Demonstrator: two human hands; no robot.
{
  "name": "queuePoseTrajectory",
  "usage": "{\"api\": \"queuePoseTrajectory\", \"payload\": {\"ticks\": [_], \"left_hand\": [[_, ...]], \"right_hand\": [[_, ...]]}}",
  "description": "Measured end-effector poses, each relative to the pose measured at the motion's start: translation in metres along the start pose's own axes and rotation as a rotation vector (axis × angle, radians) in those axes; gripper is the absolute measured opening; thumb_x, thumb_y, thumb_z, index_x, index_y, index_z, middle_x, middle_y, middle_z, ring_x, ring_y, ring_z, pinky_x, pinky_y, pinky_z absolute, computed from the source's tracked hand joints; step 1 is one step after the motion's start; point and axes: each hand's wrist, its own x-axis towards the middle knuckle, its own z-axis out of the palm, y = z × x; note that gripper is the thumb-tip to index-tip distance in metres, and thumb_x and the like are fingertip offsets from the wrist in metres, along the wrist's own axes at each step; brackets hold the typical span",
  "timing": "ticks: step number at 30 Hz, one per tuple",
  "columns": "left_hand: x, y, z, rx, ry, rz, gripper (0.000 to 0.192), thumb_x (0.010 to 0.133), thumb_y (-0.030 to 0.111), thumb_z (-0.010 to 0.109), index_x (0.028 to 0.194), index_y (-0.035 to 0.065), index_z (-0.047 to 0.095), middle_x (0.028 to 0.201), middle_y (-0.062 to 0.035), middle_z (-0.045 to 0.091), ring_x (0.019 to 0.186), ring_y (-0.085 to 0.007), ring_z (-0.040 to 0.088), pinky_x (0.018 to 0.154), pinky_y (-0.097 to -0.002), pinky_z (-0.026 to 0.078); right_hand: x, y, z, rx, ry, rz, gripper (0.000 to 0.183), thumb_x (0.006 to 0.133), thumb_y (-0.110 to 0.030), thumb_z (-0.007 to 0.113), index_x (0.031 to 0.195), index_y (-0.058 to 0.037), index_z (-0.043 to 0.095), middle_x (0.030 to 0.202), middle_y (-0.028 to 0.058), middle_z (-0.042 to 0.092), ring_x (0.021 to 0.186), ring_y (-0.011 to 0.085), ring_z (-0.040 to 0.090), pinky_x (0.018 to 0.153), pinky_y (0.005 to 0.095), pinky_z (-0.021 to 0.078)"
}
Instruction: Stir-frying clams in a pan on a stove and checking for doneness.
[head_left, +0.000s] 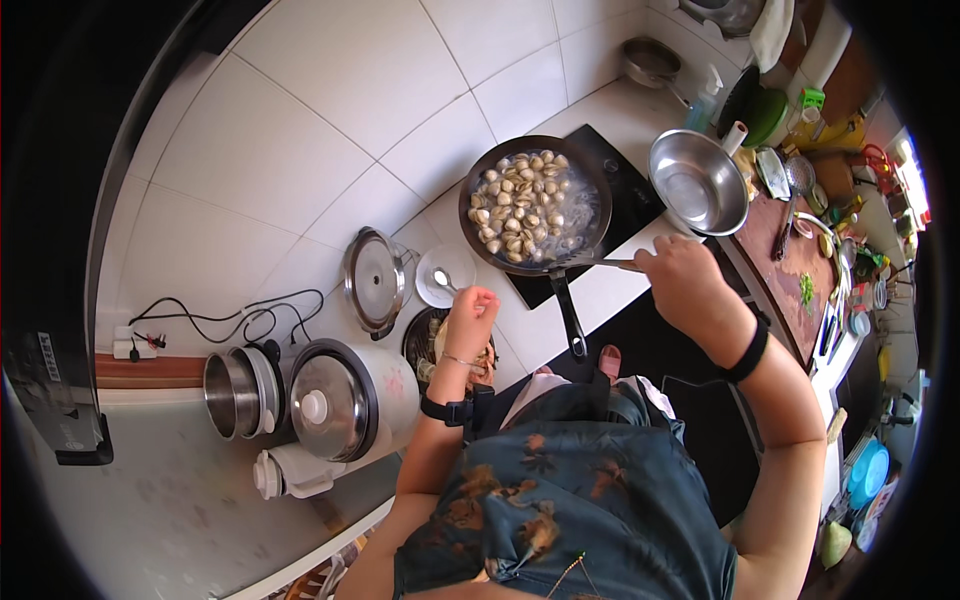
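My right hand (679, 274) grips the wooden-looking handle of a metal spatula (589, 261). The spatula's blade reaches over the near rim of a dark frying pan (470, 247). Many clams (517, 202) in their shells lie in steaming, cloudy liquid in the pan, which stands on a black induction cooktop (626, 187). My left hand (475, 319), fingers curled, is beside a small white plate (457, 259). A metal spoon (442, 278) rests over that plate with its handle towards my fingers; whether I touch it is hidden.
An empty steel bowl (694, 184) stands right of the cooktop. A wooden cutting board (787, 277) bears chopped greens (806, 289) and a skimmer (799, 176). On the left are a steel lid (375, 279), a rice cooker (390, 397), a dark dish of food (420, 334) and cables (247, 313).
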Motion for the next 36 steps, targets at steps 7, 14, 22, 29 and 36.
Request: {"api": "queuePoseTrajectory", "payload": {"ticks": [7,14,22,29,36], "left_hand": [[-0.01,-0.008,-0.009,-0.04,0.03,0.012,0.016,0.082,0.01,0.065,0.091,0.0,0.056,0.094,-0.009,0.054,0.079,-0.0158,0.059,0.072,-0.0272,0.051],[-0.013,-0.007,-0.007,-0.058,0.006,-0.036,0.014,0.082,0.008,0.064,0.091,0.0008,0.056,0.094,-0.0087,0.054,0.079,-0.015,0.059,0.072,-0.0266,0.05],[-0.015,-0.009,0.008,-0.082,-0.079,-0.02,0.014,0.081,0.007,0.064,0.092,0.0018,0.055,0.096,-0.0095,0.053,0.08,-0.017,0.06,0.071,-0.0271,0.05],[-0.018,-0.011,0.008,-0.088,-0.09,-0.013,0.014,0.081,0.007,0.064,0.091,0.0022,0.056,0.095,-0.0097,0.053,0.079,-0.0179,0.059,0.071,-0.0275,0.05],[-0.019,-0.003,0.004,0.003,-0.062,0.007,0.014,0.082,0.009,0.065,0.091,0.0017,0.057,0.089,-0.0048,0.061,0.077,-0.0124,0.059,0.069,-0.0241,0.049]], "right_hand": [[0.01,-0.037,0.057,-0.027,-0.203,0.059,0.022,0.077,-0.013,0.056,0.097,-0.0049,0.054,0.086,0.0125,0.06,0.073,0.0254,0.063,0.063,0.0331,0.0508],[0.01,-0.058,0.1,0.08,-0.203,0.208,0.026,0.077,-0.01,0.057,0.103,-0.0045,0.053,0.088,0.0156,0.058,0.07,0.026,0.064,0.058,0.0325,0.0529],[0.006,-0.058,0.135,0.386,-0.084,0.388,0.036,0.079,-0.007,0.056,0.114,-0.0073,0.048,0.088,0.0205,0.058,0.071,0.0347,0.063,0.064,0.0388,0.0529],[0.004,-0.039,0.127,0.936,-0.015,0.611,0.032,0.081,-0.012,0.059,0.112,-0.0073,0.056,0.081,0.0217,0.064,0.08,0.0381,0.062,0.071,0.0411,0.0492],[-0.016,-0.04,0.073,0.976,-0.089,0.636,0.033,0.081,-0.014,0.061,0.113,-0.0101,0.058,0.066,0.0113,0.058,0.061,0.0208,0.056,0.061,0.032,0.0465]]}}
